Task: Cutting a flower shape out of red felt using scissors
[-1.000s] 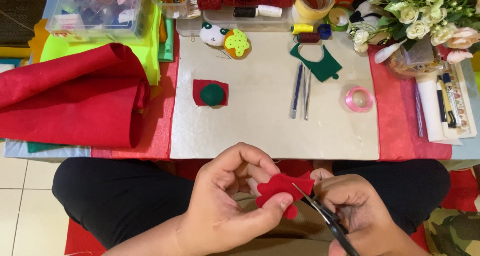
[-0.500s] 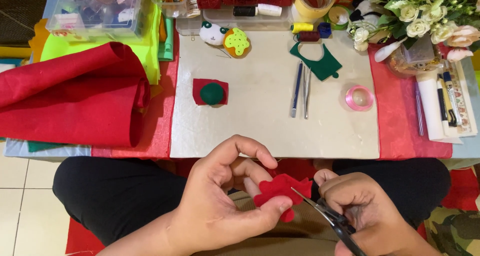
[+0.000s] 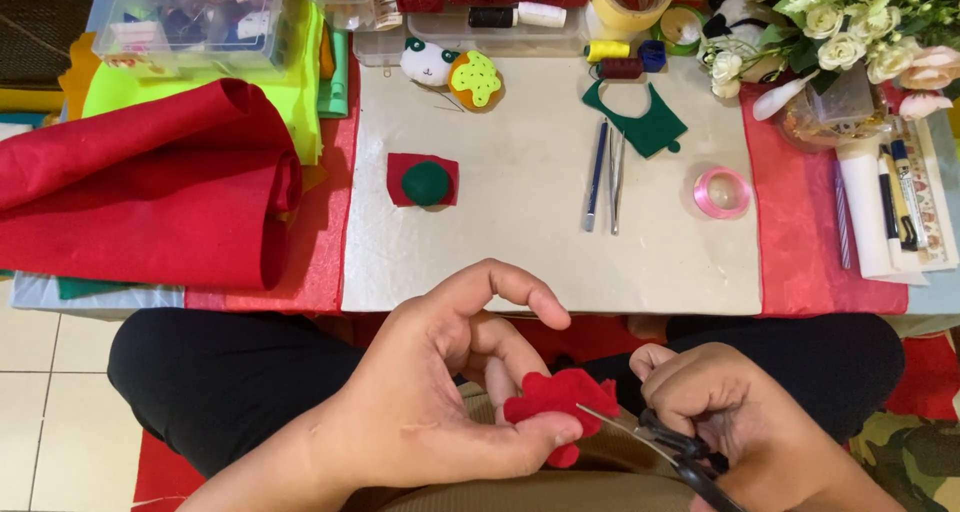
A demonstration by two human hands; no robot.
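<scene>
The left hand (image 3: 440, 392) pinches a red felt piece (image 3: 553, 397) over the lap. The right hand (image 3: 735, 427) grips scissors (image 3: 660, 447), blades touching the felt's edge.

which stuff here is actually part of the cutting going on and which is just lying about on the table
In use:
left hand pinching the red felt piece
right hand working the scissors

Lying about:
red felt roll
green felt circle on a red square
green felt cutout
pen and tweezers
pink ribbon roll
flowers

A small red felt piece (image 3: 553, 396) with a lobed, scalloped outline is held flat above the lap, its right edge entered by the partly opened blades of black-handled scissors (image 3: 672, 451).
</scene>
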